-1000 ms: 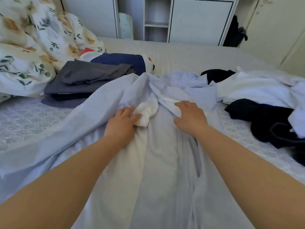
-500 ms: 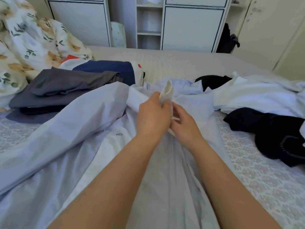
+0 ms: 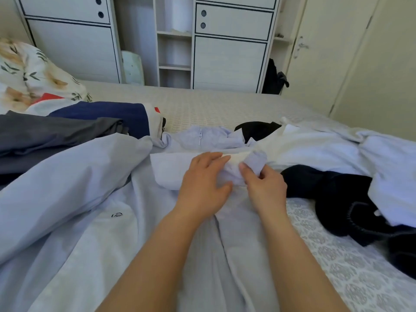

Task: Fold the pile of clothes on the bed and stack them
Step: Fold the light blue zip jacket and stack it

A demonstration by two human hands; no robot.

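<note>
A large pale blue shirt (image 3: 74, 199) lies spread over the bed in front of me. Its collar end forms a band across the middle. My left hand (image 3: 202, 188) rests on that band with fingers extended, pressing it down. My right hand (image 3: 263, 188) pinches a bunched bit of the collar fabric (image 3: 256, 161) between thumb and fingers. Folded dark grey and navy clothes (image 3: 67, 131) are stacked at the left. Unfolded white garments (image 3: 315, 152) and black garments (image 3: 342, 199) lie in a heap at the right.
A floral pillow (image 3: 27, 73) sits at the far left. The patterned bedspread (image 3: 337, 255) shows at the lower right and beyond the clothes. White cabinets with open shelves (image 3: 173, 41) stand behind the bed, a door (image 3: 326, 52) at the right.
The collar that both hands held up is now laid down across the shirt. My left hand has flattened onto it and my right hand has shifted right, pinching the collar end.
</note>
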